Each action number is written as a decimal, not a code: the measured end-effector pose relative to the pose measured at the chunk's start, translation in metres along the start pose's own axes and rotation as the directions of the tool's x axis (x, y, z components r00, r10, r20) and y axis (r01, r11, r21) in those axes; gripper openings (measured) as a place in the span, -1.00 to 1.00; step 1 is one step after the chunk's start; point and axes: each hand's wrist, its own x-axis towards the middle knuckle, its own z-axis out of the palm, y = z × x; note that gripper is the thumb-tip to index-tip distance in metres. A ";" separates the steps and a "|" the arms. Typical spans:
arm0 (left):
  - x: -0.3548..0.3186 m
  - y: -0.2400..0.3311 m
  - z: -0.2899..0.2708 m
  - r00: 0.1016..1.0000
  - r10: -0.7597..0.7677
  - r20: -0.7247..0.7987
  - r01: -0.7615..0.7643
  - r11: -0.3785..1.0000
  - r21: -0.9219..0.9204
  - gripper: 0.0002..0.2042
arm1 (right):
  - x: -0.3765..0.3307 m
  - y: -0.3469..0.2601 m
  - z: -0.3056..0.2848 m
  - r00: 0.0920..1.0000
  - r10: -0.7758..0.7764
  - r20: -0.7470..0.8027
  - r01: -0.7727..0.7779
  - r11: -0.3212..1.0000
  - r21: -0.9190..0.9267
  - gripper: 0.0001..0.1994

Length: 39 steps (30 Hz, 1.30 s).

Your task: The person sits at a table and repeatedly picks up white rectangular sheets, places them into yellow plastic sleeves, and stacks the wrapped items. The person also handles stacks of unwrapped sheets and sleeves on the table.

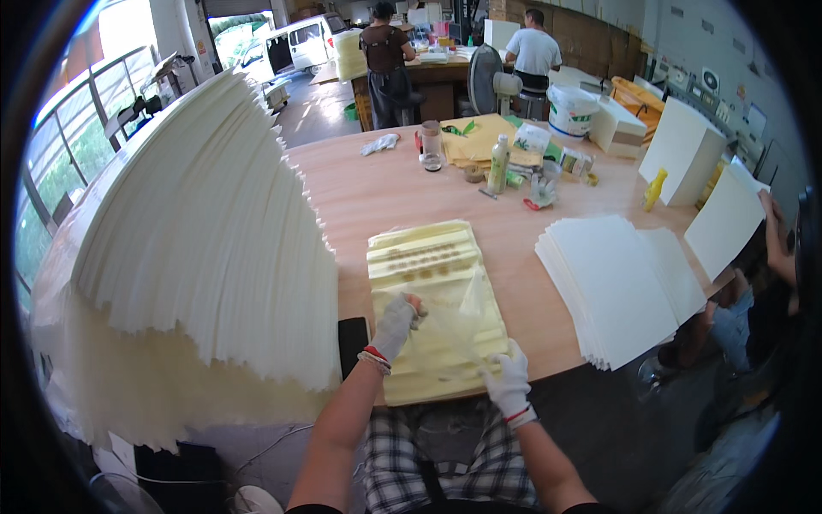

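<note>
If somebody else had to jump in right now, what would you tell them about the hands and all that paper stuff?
Left hand: gloved, fingers pinching the top edge of a thin clear plastic bag.
Right hand: gloved, gripping the same bag at its lower corner.
The bag is stretched over a fanned pile of pale yellow bags on the wooden table.
A tall fanned stack of white sheets is on the left, a flat white stack on the right.
Done: one bag lifted off the pile.
Left: the bag is not yet opened or filled; the rest of the pile lies untouched.
</note>
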 end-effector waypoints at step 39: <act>-0.177 -0.044 0.200 0.762 -0.299 0.574 0.452 0.881 -0.142 -0.53 | -0.006 0.073 -0.219 0.930 -0.367 0.003 0.337 0.852 -0.402 -0.89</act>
